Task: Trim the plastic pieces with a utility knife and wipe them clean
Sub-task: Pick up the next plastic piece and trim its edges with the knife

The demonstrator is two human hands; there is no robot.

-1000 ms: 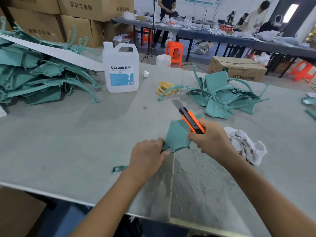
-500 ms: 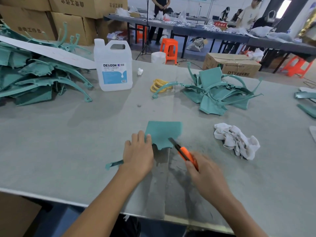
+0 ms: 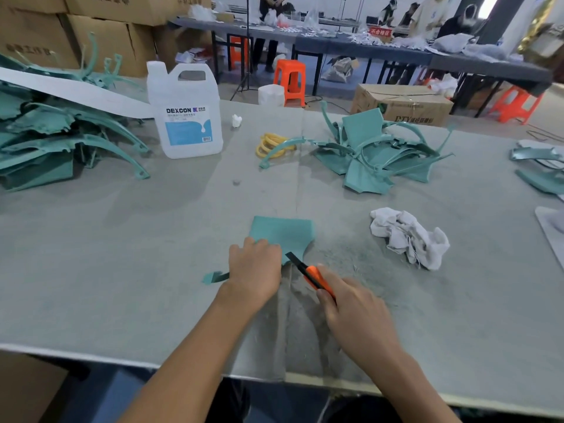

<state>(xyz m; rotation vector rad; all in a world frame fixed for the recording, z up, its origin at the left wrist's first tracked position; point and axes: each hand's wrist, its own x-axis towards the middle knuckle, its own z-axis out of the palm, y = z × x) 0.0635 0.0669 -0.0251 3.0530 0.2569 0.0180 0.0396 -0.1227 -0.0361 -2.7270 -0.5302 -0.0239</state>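
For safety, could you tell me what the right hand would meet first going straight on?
The right hand's utility knife would probably meet the teal plastic piece's near edge first; the left hand presses close beside that line.

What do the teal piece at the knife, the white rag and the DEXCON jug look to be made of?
Teal piece: looks like moulded plastic, matte, a thin flat panel with an uneven near edge.
Rag: white cloth, possibly cotton, in soft crumpled folds.
Jug: translucent whitish plastic, slight sheen, moulded handle, printed label.
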